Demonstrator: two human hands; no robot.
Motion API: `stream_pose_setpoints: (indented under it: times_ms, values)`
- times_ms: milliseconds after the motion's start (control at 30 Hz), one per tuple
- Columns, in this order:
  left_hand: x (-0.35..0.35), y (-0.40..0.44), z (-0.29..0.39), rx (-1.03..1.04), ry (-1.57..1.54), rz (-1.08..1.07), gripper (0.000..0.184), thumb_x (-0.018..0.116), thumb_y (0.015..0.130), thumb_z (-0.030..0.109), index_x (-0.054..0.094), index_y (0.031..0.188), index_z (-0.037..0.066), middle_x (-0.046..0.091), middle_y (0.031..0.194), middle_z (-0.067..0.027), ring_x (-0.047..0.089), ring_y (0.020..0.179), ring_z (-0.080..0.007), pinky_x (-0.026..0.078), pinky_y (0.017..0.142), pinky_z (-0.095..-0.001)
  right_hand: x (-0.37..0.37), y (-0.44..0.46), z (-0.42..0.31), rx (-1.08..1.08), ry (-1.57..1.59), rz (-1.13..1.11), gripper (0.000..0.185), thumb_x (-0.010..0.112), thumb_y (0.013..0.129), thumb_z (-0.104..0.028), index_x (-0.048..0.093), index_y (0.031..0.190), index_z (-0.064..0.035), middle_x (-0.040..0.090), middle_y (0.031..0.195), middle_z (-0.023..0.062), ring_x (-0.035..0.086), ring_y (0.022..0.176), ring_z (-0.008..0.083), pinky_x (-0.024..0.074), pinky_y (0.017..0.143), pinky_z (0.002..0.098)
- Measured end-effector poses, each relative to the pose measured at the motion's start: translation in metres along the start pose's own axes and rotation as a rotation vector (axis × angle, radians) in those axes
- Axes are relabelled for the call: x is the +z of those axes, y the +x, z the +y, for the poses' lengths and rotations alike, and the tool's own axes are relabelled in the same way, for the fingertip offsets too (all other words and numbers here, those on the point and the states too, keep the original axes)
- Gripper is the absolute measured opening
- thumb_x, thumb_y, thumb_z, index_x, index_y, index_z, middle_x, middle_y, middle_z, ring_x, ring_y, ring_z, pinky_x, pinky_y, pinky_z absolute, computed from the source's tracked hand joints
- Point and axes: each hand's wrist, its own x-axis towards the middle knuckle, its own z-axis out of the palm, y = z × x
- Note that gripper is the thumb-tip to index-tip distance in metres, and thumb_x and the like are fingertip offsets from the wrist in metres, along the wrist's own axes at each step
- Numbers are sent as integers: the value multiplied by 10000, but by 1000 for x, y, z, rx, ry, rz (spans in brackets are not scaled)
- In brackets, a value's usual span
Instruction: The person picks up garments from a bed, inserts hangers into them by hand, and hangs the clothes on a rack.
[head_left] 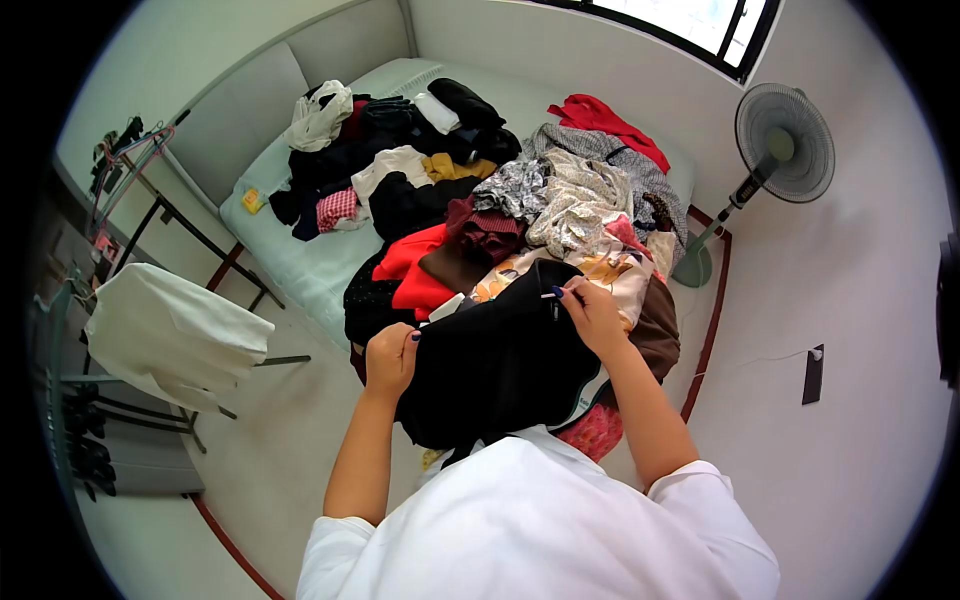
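Observation:
A black garment (pixel 495 365) is stretched between my two hands, close in front of my body. My left hand (pixel 391 358) is closed on its left upper edge. At the other end, my right hand (pixel 592 314) pinches the top edge, beside a small white tag (pixel 548 296). The garment's exact kind cannot be made out. Behind it, a red garment (pixel 415 265) and a dark maroon ribbed garment (pixel 485 235) lie on the heap. A floral satin cloth (pixel 610 275) is just beyond my right hand.
Piled clothes cover much of the bed (pixel 310 270). A standing fan (pixel 780 150) is at the right by the wall, its cord reaching an outlet (pixel 813 375). To the left, a cream garment (pixel 175 330) hangs on a metal rack (pixel 150 190).

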Motion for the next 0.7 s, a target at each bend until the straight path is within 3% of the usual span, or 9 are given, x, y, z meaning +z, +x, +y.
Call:
stream_pose_setpoints:
  times_ms: [167, 233, 367, 400, 467, 500, 567, 700]
  values:
    - [-6, -10, -17, -84, 46, 125, 205, 492, 866, 99, 505, 693, -12, 500, 623, -146, 503, 568, -326, 395, 515, -374, -5, 13, 14, 44, -7, 159, 272, 564, 859, -193, 506, 722, 35, 433, 540, 140, 430, 493, 202, 346, 485, 306]
    - [-5, -16, -22, 25, 207, 101, 201, 499, 868, 109, 517, 705, -7, 511, 631, -144, 513, 583, -323, 396, 517, -379, -8, 15, 20, 36, -33, 180, 272, 568, 856, -192, 504, 714, 32, 427, 539, 137, 409, 479, 209, 336, 478, 315]
    - [2, -29, -22, -35, 231, 191, 237, 492, 879, 142, 496, 689, 1, 472, 605, -143, 479, 556, -330, 363, 504, -403, -7, 15, 22, -11, -95, 237, 275, 574, 850, -189, 494, 706, 31, 433, 543, 143, 402, 472, 241, 321, 464, 321]
    - [3, -32, -25, -34, 231, 189, 237, 492, 879, 142, 496, 689, 1, 472, 605, -143, 479, 556, -330, 363, 504, -403, -6, 15, 15, -6, -101, 218, 258, 576, 839, -186, 504, 696, 17, 456, 545, 150, 440, 489, 284, 337, 486, 346]
    - [5, -37, -32, -260, 281, 82, 257, 472, 891, 175, 509, 708, -2, 484, 608, -140, 483, 559, -334, 375, 516, -394, -6, 17, 9, -110, -203, 237, 248, 572, 835, -187, 513, 691, 7, 470, 554, 148, 463, 512, 297, 348, 507, 363]
    - [5, -39, -34, -259, 283, 79, 257, 472, 891, 175, 509, 708, -2, 484, 608, -140, 483, 559, -334, 375, 516, -394, -6, 18, 7, -216, -306, 253, 239, 569, 831, -188, 522, 686, -4, 484, 563, 147, 486, 536, 309, 358, 528, 380]
    - [4, -42, -38, -451, 267, -1, 269, 455, 898, 199, 527, 734, -1, 502, 635, -146, 496, 599, -337, 393, 549, -382, -5, 19, 3, -156, -274, 222, 217, 562, 825, -191, 535, 690, -23, 506, 588, 141, 514, 592, 328, 369, 561, 403]
    - [3, -18, -13, -401, 220, 105, 195, 484, 875, 166, 558, 782, 12, 560, 757, -130, 536, 699, -309, 421, 633, -367, 1, 24, -4, -163, -170, 179, 194, 554, 828, -173, 534, 728, -7, 521, 627, 157, 518, 622, 346, 384, 575, 410]
